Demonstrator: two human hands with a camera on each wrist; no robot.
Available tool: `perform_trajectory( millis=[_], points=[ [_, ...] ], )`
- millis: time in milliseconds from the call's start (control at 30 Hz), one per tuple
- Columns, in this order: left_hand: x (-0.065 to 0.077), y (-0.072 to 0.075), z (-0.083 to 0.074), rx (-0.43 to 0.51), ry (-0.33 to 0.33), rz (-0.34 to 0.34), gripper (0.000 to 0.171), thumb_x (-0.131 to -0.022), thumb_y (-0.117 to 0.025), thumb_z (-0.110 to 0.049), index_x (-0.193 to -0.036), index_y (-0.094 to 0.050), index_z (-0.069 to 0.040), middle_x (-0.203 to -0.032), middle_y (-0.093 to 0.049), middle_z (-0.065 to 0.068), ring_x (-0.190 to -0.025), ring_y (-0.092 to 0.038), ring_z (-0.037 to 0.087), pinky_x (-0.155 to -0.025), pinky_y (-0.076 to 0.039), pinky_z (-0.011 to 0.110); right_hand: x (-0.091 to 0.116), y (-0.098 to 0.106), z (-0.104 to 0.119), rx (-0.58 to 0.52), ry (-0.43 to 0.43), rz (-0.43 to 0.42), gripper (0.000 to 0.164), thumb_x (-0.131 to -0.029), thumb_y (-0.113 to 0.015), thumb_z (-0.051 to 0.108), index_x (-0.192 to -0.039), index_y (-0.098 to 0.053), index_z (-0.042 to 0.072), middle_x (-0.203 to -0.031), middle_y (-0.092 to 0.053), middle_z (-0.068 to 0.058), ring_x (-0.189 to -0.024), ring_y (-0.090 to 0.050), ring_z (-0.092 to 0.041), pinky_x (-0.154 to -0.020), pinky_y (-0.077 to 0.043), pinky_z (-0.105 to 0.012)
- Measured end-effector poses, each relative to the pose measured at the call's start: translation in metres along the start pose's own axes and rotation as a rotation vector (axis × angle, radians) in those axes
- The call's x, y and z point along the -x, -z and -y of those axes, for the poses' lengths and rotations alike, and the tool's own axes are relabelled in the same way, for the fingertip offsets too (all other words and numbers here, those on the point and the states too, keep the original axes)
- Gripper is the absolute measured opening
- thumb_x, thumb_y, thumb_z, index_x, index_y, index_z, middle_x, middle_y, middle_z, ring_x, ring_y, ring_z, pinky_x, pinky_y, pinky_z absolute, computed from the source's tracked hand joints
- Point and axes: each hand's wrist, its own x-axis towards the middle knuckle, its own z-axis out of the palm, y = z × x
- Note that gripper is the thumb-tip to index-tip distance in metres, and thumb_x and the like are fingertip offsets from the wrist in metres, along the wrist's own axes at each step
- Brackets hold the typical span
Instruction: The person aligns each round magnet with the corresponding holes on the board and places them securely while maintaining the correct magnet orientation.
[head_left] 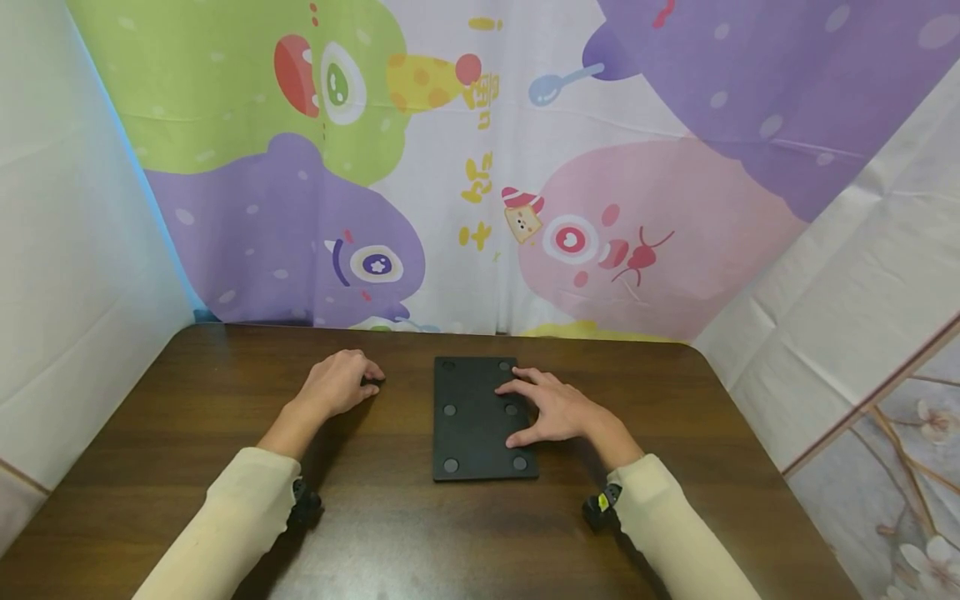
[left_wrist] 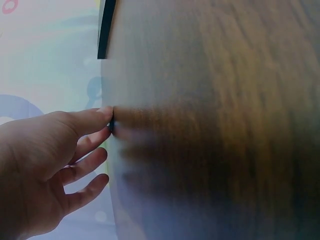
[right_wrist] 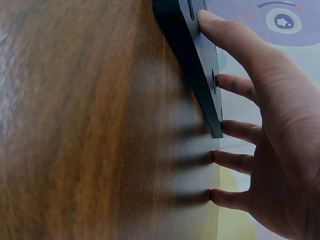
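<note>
A flat black rectangular board (head_left: 478,425) lies on the table with round grey-black discs along its two long sides. The round spot (head_left: 448,366) at its far left corner looks darker than the others. My left hand (head_left: 339,385) is left of the board, apart from it. Between thumb and index finger it pinches a small thin black piece (left_wrist: 112,122), seen edge-on in the left wrist view. My right hand (head_left: 558,408) is spread at the board's right side. Its thumb and nearest fingers touch the board's top, while other fingertips reach the table beyond it in the right wrist view.
The brown wooden table (head_left: 375,533) has rounded far corners. Behind it hangs a cloth (head_left: 465,275) printed with cartoon monsters, and pale curtains (head_left: 810,317) stand at both sides. A black camera (head_left: 303,504) is strapped at each wrist.
</note>
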Motion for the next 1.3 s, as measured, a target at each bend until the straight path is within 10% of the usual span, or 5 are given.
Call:
perform_trajectory(
  millis=[1300],
  points=[
    [-0.004, -0.004, 0.009, 0.038, -0.010, -0.030, 0.012, -0.098, -0.089, -0.031, -0.108, -0.089, -0.026, -0.108, -0.085, -0.001, -0.104, -0.081, 0.028, -0.081, -0.065, 0.052, -0.001, 0.000, -0.001, 0.011, 0.000, 0.002, 0.088, -0.089, -0.087, 0.064, -0.165, -0.055, 0.033, -0.187, -0.030, -0.013, -0.170, -0.034, -0.045, -0.129, -0.038, -0.080]
  ],
)
